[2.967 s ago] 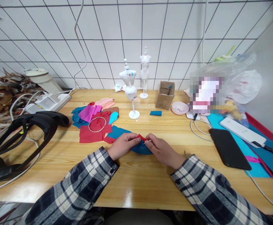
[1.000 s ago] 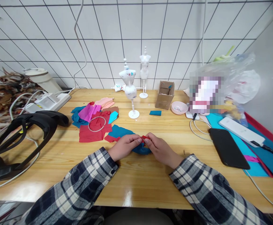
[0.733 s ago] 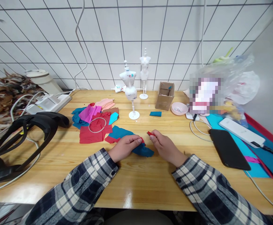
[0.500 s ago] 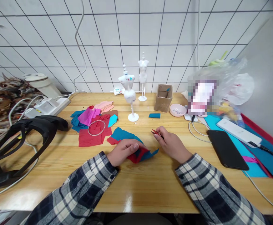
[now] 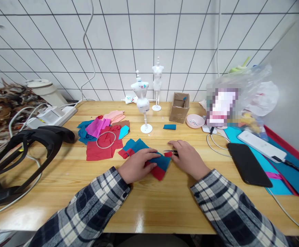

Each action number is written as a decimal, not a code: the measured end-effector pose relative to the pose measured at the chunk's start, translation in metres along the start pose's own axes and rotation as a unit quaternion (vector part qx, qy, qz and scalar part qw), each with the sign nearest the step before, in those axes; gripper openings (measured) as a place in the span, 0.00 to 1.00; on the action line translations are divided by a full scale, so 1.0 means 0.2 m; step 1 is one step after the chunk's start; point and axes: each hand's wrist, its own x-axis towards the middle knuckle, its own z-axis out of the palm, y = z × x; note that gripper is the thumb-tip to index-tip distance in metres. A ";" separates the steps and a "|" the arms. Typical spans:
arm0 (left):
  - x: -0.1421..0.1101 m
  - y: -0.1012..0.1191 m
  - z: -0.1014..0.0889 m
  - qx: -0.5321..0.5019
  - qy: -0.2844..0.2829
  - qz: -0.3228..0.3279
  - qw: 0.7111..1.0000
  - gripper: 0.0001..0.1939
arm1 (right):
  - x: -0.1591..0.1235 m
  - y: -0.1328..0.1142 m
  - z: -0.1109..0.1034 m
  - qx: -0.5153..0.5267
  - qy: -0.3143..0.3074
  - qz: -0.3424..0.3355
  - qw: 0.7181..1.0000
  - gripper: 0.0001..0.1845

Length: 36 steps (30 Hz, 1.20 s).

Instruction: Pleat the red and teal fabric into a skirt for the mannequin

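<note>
Behind the cloth (image 5: 163, 162) stand 2 mannequins (image 5: 142, 103) (1 farther back), left of a box (image 5: 178, 114) and bowl (image 5: 195, 126).

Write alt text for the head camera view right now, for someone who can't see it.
A person's left hand rests on blue-and-red sheet material on a wooden table, while the right hand is at a small metal-tipped tool and a red scrap. Beyond stand two white mannequins; a thin ring lies on colored scraps to the left.
</note>
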 end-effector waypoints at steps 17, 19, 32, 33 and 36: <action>-0.06 -0.19 -0.27 0.052 0.075 -0.087 0.992 0.16 | 0.36 0.07 -0.27 0.053 0.181 0.040 0.981 0.14; -0.06 -0.21 -0.21 0.080 0.030 -0.079 0.993 0.16 | 0.51 0.11 -0.35 -0.018 0.218 0.086 0.972 0.17; -0.07 -0.20 -0.24 0.100 -0.015 -0.034 0.994 0.22 | 0.43 0.20 -0.21 0.024 0.189 0.057 0.980 0.17; -0.07 -0.20 -0.23 0.112 -0.016 -0.039 0.993 0.24 | 0.35 0.17 -0.17 0.052 0.105 0.018 0.993 0.17; -0.07 -0.18 -0.22 0.139 -0.008 -0.056 0.989 0.29 | 0.11 0.13 -0.07 0.070 -0.057 -0.084 0.992 0.18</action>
